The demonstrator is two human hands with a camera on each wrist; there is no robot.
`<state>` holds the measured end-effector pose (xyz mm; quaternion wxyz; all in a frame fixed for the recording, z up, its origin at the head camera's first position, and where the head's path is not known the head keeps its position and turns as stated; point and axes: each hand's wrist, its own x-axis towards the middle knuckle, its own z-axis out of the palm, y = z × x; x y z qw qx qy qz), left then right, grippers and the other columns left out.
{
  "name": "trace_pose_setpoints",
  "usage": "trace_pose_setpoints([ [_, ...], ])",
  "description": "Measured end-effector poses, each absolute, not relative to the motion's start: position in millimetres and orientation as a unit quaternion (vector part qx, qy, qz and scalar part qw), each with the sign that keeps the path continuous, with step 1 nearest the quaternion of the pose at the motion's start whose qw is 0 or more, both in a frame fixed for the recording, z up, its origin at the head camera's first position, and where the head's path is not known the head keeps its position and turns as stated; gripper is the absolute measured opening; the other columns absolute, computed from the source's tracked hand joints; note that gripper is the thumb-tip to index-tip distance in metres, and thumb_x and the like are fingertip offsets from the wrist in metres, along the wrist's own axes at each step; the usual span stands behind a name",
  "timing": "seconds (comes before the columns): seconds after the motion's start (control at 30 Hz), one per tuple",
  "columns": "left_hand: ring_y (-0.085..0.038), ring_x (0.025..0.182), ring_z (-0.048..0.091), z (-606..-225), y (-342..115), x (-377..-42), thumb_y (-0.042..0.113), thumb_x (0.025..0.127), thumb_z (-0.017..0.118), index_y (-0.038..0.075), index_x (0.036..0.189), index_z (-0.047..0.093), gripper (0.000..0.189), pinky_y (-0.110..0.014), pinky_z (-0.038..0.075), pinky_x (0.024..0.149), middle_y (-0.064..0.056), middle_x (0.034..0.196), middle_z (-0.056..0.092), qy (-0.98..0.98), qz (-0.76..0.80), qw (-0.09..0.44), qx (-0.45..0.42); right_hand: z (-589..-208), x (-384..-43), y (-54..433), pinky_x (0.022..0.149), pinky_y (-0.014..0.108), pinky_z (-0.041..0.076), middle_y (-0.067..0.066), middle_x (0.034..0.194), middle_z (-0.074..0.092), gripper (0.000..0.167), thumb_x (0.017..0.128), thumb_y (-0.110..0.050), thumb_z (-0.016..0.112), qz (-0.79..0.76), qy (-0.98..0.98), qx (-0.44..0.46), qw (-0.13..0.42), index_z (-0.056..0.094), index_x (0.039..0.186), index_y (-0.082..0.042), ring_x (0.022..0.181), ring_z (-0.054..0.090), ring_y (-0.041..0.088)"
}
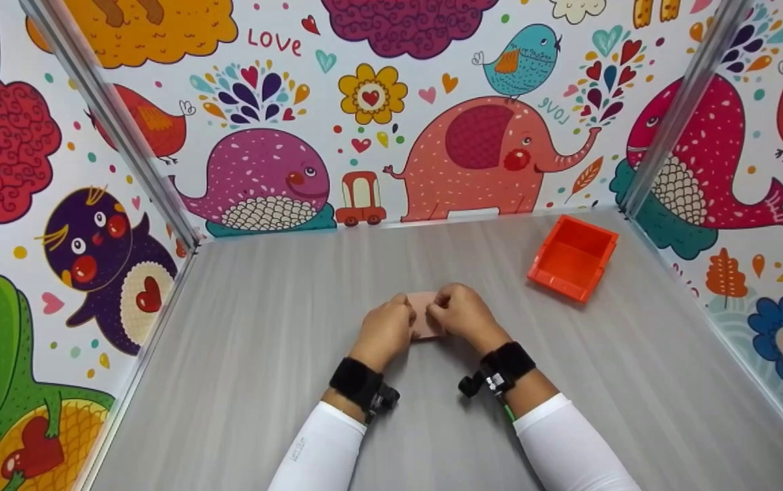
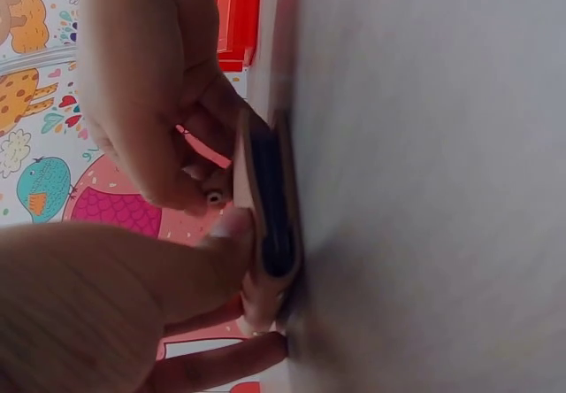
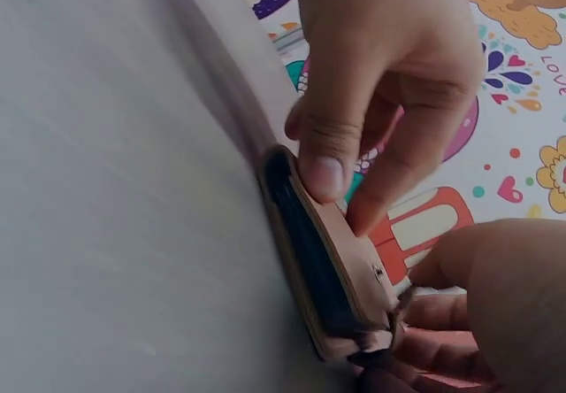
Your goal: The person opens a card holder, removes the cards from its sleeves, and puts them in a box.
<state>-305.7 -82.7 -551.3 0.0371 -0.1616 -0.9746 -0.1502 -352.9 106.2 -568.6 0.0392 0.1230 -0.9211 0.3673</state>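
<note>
A small pinkish-tan leather wallet (image 1: 421, 307) lies on the table between both hands. Its open side, seen in the wrist views, shows something dark blue inside. The left hand (image 1: 386, 330) grips one end, its thumb pressed on the upper face. At the other end the right hand (image 1: 468, 316) pinches the wallet's closing strap (image 2: 215, 185), which carries a round snap. A metal snap stud (image 3: 378, 273) sits on the upper face, uncovered. Some of the right fingers are hidden behind the wallet in the right wrist view.
An orange-red plastic bin (image 1: 572, 259) stands at the back right of the grey wood-grain table (image 1: 262, 382). Walls printed with cartoon animals, with metal corner posts, enclose the back and both sides. Each wrist wears a black strap with a small camera.
</note>
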Motion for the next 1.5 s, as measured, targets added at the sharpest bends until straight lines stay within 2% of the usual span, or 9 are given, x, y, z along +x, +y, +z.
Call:
trace_pose_setpoints([
  [0.1,-0.025,0.092,0.073,-551.1,-81.7,-306.1,0.020,0.095,0.089,0.012,0.086,0.076,0.017,-0.041,0.061,0.082,-0.002,0.111,0.070,-0.975,-0.150,0.037,-0.162,-565.1,-352.2,109.7,0.072,0.034,0.057,0.007,0.089,0.080,0.016,0.097,-0.022,0.084,0.386,-0.915,0.119,0.006,0.078,0.095,-0.007,0.076,0.068,0.017],
  [0.3,-0.027,0.096,0.075,-551.1,-80.5,-307.9,0.025,0.095,0.089,0.013,0.089,0.077,0.018,-0.044,0.063,0.085,-0.002,0.117,0.072,-0.975,-0.150,0.030,-0.158,-562.4,-355.1,116.1,0.084,0.037,0.061,0.014,0.106,0.082,0.047,0.090,-0.020,0.092,0.407,-0.906,0.107,-0.037,0.072,0.126,0.002,0.091,0.073,0.019],
  [0.47,-0.023,0.087,0.070,-549.7,-82.0,-307.6,0.021,0.094,0.090,0.012,0.085,0.075,0.019,-0.040,0.060,0.080,-0.001,0.104,0.068,-0.976,-0.144,0.037,-0.160,-565.5,-361.0,121.1,0.062,0.024,0.052,0.006,0.086,0.075,0.009,0.095,-0.009,0.079,0.449,-0.888,0.072,-0.066,0.075,0.098,-0.002,0.071,0.065,0.012],
  [0.53,-0.020,0.082,0.065,-549.4,-82.6,-307.6,0.020,0.093,0.091,0.012,0.083,0.072,0.022,-0.039,0.058,0.077,-0.001,0.100,0.066,-0.976,-0.143,0.040,-0.162,-566.2,-362.7,121.6,0.058,0.023,0.050,0.005,0.086,0.074,0.013,0.097,-0.004,0.073,0.487,-0.868,0.052,-0.083,0.071,0.084,-0.004,0.067,0.063,0.012],
  [0.67,-0.018,0.079,0.058,-548.2,-84.2,-307.4,0.020,0.093,0.091,0.014,0.081,0.068,0.027,-0.037,0.053,0.075,-0.001,0.096,0.065,-0.974,-0.145,0.044,-0.168,-567.7,-365.1,121.4,0.069,0.024,0.063,0.018,0.115,0.083,0.023,0.100,0.004,0.067,0.579,-0.809,0.015,-0.102,0.067,0.077,-0.001,0.083,0.074,0.015],
  [0.77,-0.022,0.085,0.066,-546.9,-85.4,-307.5,0.019,0.095,0.089,0.012,0.088,0.073,0.019,-0.040,0.057,0.079,-0.004,0.099,0.071,-0.970,-0.163,0.034,-0.175,-569.7,-366.6,120.6,0.080,0.028,0.068,0.023,0.131,0.080,0.020,0.103,0.005,0.064,0.622,-0.776,-0.001,-0.101,0.069,0.084,0.002,0.095,0.077,0.016],
  [0.83,-0.026,0.097,0.076,-546.0,-86.0,-308.6,0.020,0.099,0.085,0.011,0.101,0.081,0.010,-0.044,0.062,0.088,-0.007,0.108,0.080,-0.967,-0.187,0.022,-0.170,-570.6,-366.9,120.1,0.082,0.029,0.068,0.022,0.125,0.081,0.015,0.105,0.003,0.065,0.640,-0.762,-0.003,-0.094,0.073,0.092,0.004,0.095,0.078,0.016],
  [1.0,-0.034,0.114,0.081,-543.5,-86.7,-311.1,0.033,0.112,0.068,0.009,0.126,0.083,0.032,-0.052,0.064,0.101,-0.014,0.123,0.085,-0.957,-0.256,0.000,-0.137,-571.3,-365.5,119.5,0.079,0.025,0.064,0.005,0.099,0.081,0.015,0.100,-0.007,0.077,0.658,-0.750,0.014,-0.073,0.082,0.111,0.003,0.089,0.076,0.011],
  [1.5,-0.027,0.106,0.079,-540.0,-88.0,-311.4,0.050,0.108,0.071,0.005,0.134,0.074,0.052,-0.050,0.065,0.094,-0.013,0.121,0.084,-0.930,-0.350,-0.007,-0.109,-564.8,-360.1,115.9,0.067,0.024,0.053,-0.006,0.082,0.069,0.011,0.086,-0.004,0.083,0.632,-0.772,0.042,-0.054,0.081,0.097,-0.004,0.077,0.062,0.010],
])
